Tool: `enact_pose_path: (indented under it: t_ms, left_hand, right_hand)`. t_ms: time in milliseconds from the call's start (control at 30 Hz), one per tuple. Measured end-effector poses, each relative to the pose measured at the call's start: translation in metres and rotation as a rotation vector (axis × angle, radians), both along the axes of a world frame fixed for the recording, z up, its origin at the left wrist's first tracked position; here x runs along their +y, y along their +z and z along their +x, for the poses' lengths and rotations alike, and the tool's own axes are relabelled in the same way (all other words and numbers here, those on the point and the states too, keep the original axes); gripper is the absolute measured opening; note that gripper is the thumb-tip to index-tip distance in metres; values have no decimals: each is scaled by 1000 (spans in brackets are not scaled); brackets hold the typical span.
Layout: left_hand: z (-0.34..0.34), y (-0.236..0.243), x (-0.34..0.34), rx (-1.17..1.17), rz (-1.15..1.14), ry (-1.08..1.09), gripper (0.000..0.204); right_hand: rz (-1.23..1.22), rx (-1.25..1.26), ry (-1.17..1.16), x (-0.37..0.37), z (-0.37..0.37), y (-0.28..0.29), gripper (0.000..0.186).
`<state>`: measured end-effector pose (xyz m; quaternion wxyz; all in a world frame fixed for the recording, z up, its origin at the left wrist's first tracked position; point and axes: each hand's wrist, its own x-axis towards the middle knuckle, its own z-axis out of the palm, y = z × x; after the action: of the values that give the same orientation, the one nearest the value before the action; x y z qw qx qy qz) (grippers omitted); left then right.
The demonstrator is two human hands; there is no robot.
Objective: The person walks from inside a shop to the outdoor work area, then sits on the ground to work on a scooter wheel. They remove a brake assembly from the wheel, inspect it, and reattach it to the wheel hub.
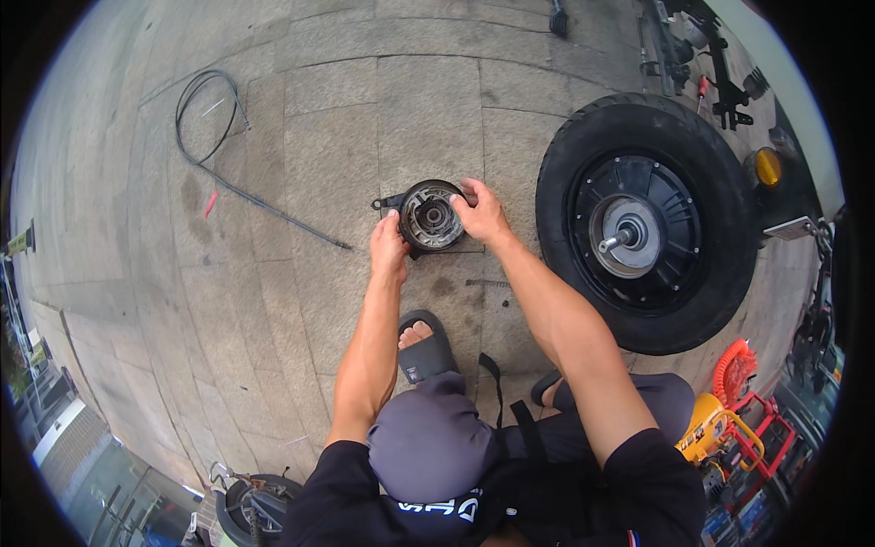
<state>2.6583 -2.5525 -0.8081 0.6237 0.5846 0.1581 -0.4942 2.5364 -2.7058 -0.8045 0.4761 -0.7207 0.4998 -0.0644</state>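
Between my two hands is a round, dark drum brake assembly, its open face with the curved brake shoes turned up. A small lever arm with a hole in its end sticks out at its left. My left hand grips the left edge of the assembly, near that lever. On the upper right rim, my right hand is closed, its thumb lying over the edge. The fingertips under the assembly are hidden.
To the right lies a large black tire with a hub motor, its axle upward. A black cable is looped at the left, near a small red piece. A thin dark spring-like part rests near my feet. Yellow-and-red equipment stands lower right.
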Motion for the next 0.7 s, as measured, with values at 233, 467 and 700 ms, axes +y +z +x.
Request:
enact_pose_path:
  t_ms: [233, 467, 700]
  left_hand:
    - [1, -2, 2, 32, -17, 32, 24]
    - [1, 1, 1, 55, -13, 15, 22]
    - [3, -4, -7, 84, -55, 13, 22]
  right_hand:
    - [119, -142, -114, 10, -12, -7, 48]
    - [-116, -71, 6, 11, -12, 14, 43]
    - [-266, 74, 69, 11, 9, 28, 51]
